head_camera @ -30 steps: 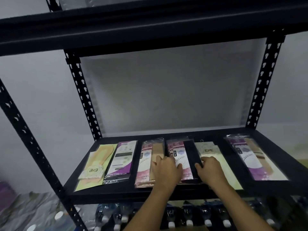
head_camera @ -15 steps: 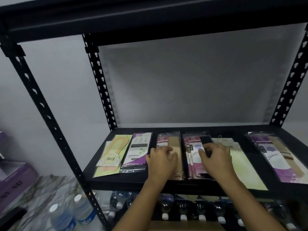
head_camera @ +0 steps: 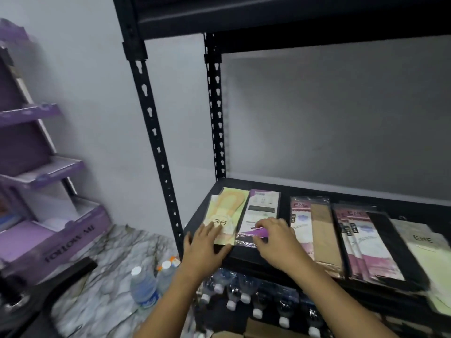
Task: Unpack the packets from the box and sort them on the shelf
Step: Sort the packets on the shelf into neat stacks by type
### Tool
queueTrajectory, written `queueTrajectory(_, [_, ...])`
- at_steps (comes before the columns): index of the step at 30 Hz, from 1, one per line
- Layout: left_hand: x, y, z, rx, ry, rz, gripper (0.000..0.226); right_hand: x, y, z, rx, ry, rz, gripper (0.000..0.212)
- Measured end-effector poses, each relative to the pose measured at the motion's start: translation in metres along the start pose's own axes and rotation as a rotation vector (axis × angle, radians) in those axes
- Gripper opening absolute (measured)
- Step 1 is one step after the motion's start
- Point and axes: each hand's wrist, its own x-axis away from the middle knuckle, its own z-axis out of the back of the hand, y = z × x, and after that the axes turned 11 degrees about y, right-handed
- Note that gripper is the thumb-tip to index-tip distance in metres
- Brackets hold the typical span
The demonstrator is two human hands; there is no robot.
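Now squaring up the shelf's (head_camera: 285,206) left end — neither grip closed: left hand (head_camera: 205,250) flat on yellow packet (head_camera: 225,211), right hand (head_camera: 275,240) fingertips on purple packet (head_camera: 262,208). Best slide edges parallel, don't lift.

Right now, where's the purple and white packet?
In the head view the purple packet lies second from the left on the shelf, between the yellow packet and the pink packet, with the right hand on its near end.
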Motion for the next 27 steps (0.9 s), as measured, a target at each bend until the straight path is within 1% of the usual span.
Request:
queueTrajectory(2, [0.004, 0.001, 0.001, -0.030, 0.088, -0.031, 0.054, -0.003, -0.007, -0.009, 0.060, -0.088, 0.016, 0.041])
queueTrajectory(5, [0.011, 0.005, -0.001, -0.065, 0.226, -0.145, 0.041, -0.003, -0.009, -0.017, 0.156, -0.203, 0.019, 0.040])
queueTrajectory(8, [0.020, 0.003, -0.005, -0.074, 0.262, -0.252, 0.034, -0.002, -0.005, -0.019, 0.226, -0.289, 0.012, 0.043])
queueTrajectory(10, [0.025, -0.002, -0.007, -0.037, 0.301, -0.319, 0.025, -0.001, -0.005, -0.019, 0.221, -0.308, 0.015, 0.046])
queueTrajectory(11, [0.027, -0.004, -0.006, -0.018, 0.322, -0.337, 0.023, -0.001, -0.005, -0.019, 0.198, -0.304, 0.008, 0.046])
queueTrajectory(14, [0.028, -0.013, 0.003, 0.049, 0.401, -0.328, 0.027, -0.002, -0.010, -0.016, 0.094, -0.250, -0.023, 0.045])
queueTrajectory(16, [0.030, -0.016, 0.016, 0.148, 0.502, -0.271, 0.022, -0.003, -0.014, -0.011, 0.019, -0.176, -0.016, 0.047])
queueTrajectory(18, [0.032, -0.014, 0.032, 0.292, 0.625, -0.168, 0.013, -0.004, -0.019, -0.003, -0.089, -0.091, -0.016, 0.040])
queueTrajectory(20, [0.035, -0.010, 0.048, 0.465, 0.723, -0.030, 0.014, -0.006, -0.024, 0.003, -0.223, -0.024, -0.109, 0.031])
queueTrajectory(21, [0.036, -0.008, 0.054, 0.562, 0.755, 0.037, 0.017, -0.007, -0.025, 0.005, -0.298, -0.004, -0.203, 0.029])
queueTrajectory(23, [0.039, -0.007, 0.062, 0.717, 0.803, 0.124, 0.021, -0.007, -0.027, 0.008, -0.510, -0.002, -0.466, 0.033])
queueTrajectory(25, [0.043, -0.006, 0.065, 0.793, 0.832, 0.126, 0.022, -0.006, -0.030, 0.012, -0.811, -0.071, -0.750, 0.036])
queueTrajectory(27, [0.050, -0.006, 0.064, 0.825, 0.839, 0.077, 0.023, -0.003, -0.035, 0.018, -1.146, -0.142, -0.947, 0.030])
